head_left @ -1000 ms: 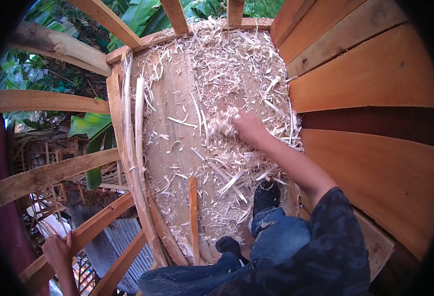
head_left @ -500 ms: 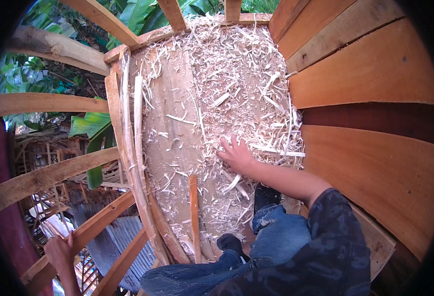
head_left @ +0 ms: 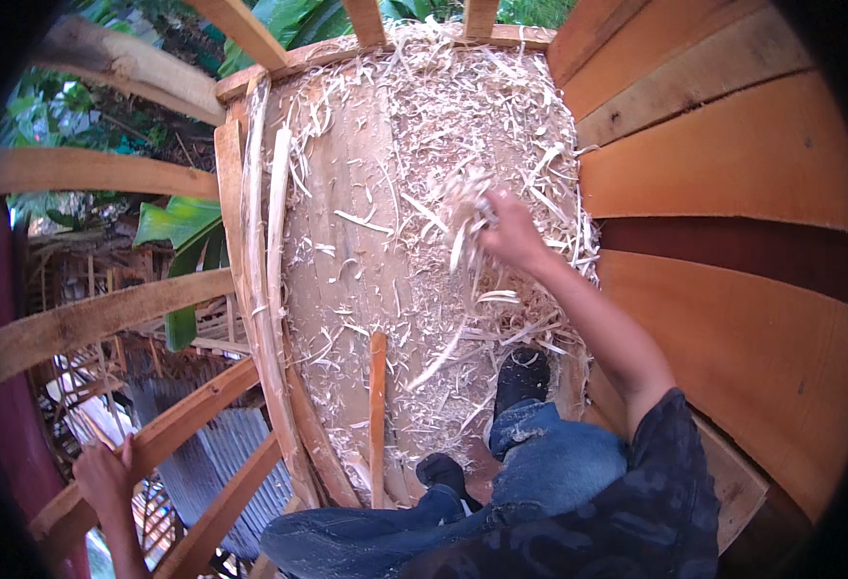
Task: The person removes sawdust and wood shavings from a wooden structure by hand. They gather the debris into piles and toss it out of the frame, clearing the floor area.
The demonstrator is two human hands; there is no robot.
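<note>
A person's right hand [head_left: 513, 232] near the centre clutches a blurred clump of pale wood shavings [head_left: 464, 201] over a littered plank floor [head_left: 337, 275], while the left hand [head_left: 105, 477], at lower left, grips a wooden slat [head_left: 191, 412] and orange-brown boards [head_left: 723, 159] line the right side.

Pale wood shavings [head_left: 443, 108] cover the plank floor [head_left: 371, 289], thickest toward its far and right edges and sparser on the left half. Long pale strips [head_left: 276, 207] run along the left edge; a narrow brown stick [head_left: 378, 425] lies toward the near edge.
</note>
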